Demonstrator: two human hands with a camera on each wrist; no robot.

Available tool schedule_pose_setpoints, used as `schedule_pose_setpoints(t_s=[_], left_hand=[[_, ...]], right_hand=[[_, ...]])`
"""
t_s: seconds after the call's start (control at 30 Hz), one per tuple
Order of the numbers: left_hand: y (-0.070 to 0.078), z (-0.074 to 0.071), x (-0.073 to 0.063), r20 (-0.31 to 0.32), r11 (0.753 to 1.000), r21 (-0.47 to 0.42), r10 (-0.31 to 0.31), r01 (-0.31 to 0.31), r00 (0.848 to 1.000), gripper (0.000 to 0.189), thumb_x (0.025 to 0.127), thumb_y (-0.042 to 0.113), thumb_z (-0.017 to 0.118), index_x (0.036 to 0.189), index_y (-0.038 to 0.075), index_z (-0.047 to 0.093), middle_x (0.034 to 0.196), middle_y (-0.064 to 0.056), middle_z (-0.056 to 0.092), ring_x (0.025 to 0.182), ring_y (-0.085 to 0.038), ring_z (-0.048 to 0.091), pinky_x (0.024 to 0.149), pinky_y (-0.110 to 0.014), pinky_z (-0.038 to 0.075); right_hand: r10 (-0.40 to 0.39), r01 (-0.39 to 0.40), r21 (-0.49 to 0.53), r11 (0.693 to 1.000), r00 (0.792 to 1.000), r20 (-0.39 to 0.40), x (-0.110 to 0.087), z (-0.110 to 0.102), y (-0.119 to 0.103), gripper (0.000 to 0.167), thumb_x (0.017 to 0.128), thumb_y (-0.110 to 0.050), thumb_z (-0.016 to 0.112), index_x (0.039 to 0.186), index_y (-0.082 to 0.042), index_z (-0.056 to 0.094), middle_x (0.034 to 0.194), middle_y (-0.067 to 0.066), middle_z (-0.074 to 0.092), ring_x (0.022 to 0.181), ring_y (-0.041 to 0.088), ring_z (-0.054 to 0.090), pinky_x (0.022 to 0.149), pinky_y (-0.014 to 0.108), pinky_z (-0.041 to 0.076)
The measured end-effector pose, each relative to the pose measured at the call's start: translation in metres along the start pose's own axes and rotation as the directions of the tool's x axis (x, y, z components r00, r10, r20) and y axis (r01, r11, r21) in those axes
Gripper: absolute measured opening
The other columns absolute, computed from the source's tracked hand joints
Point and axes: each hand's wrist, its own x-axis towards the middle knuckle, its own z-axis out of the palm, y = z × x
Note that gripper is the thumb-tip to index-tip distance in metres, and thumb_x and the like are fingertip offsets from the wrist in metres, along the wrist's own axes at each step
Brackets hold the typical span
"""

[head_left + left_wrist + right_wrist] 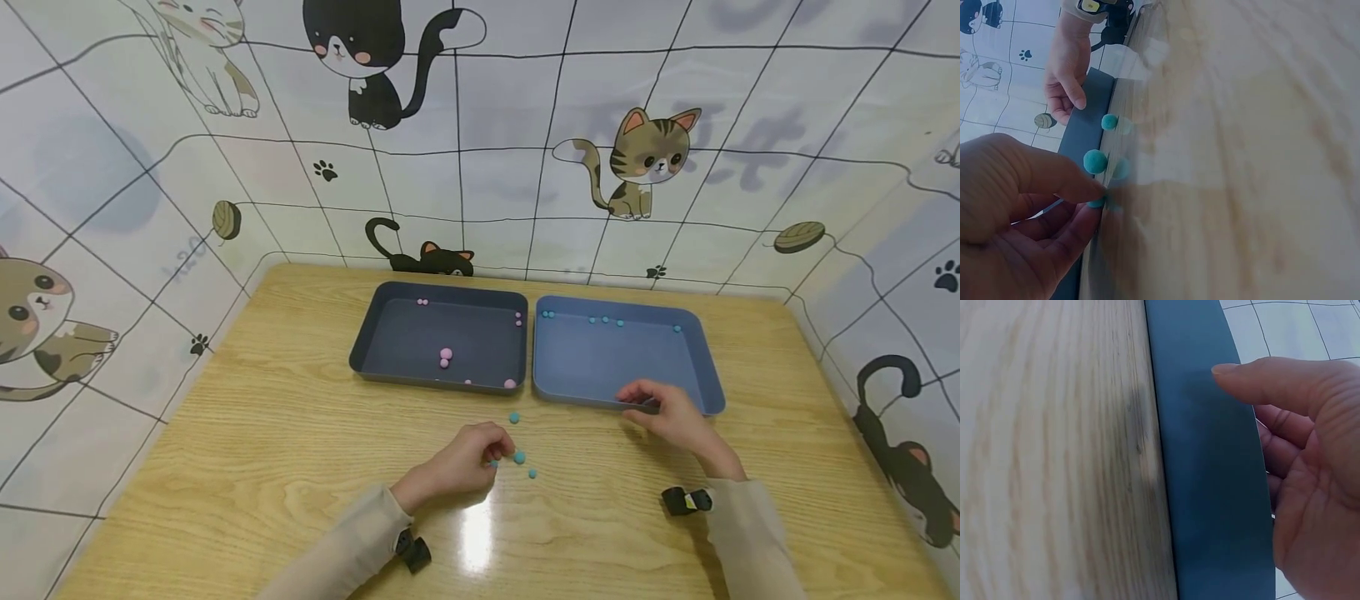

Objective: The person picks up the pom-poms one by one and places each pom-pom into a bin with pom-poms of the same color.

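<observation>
My left hand (461,460) is low over the table, its thumb and fingertips pinching a small teal ball (1096,202). Close beside those fingertips lies a larger teal ball (520,457). Another small teal ball (532,473) sits to its right, and a further teal ball (513,417) lies nearer the trays. My right hand (670,414) is at the front wall of the blue tray (628,358). In the right wrist view, the thumb (1238,381) is on the outer side of that wall and the other fingers reach past its rim, loosely bent, holding no ball.
Left of the blue tray stands a dark grey tray (390,342) with several pink balls (446,354) inside. Several teal balls (605,320) lie along the blue tray's back. Both trays stand on the wooden table (300,467), before a cat-patterned wall covering (495,183).
</observation>
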Motion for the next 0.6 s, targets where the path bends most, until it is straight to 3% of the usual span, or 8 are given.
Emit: schedule_pose_setpoints(t_s=[0.33,0.6], left_hand=[[-0.005,0.002,0.007,-0.052,0.997,-0.028,0.072,-0.074,0.996,0.027,0.070,-0.018,0.054,0.088,-0.001,0.062,0.085,-0.008,0.062,0.076,-0.013,0.056,0.069,-0.019,0.049],[-0.001,-0.001,0.018,-0.058,0.993,-0.086,0.081,-0.085,0.995,0.022,0.073,-0.016,0.058,0.090,-0.002,0.062,0.086,-0.010,0.063,0.078,-0.016,0.059,0.073,-0.021,0.050]], right_hand=[[0.026,-0.026,-0.025,0.999,1.000,0.008,0.000,0.000,-0.002,0.018,0.079,0.005,0.069,0.095,-0.004,0.067,0.092,0.006,0.067,0.082,0.014,0.059,0.066,0.027,0.048],[0.036,-0.039,-0.071,0.997,0.999,-0.037,0.000,0.004,-0.002,0.012,0.080,0.001,0.070,0.087,-0.009,0.068,0.085,0.003,0.067,0.076,0.013,0.061,0.063,0.026,0.048]])
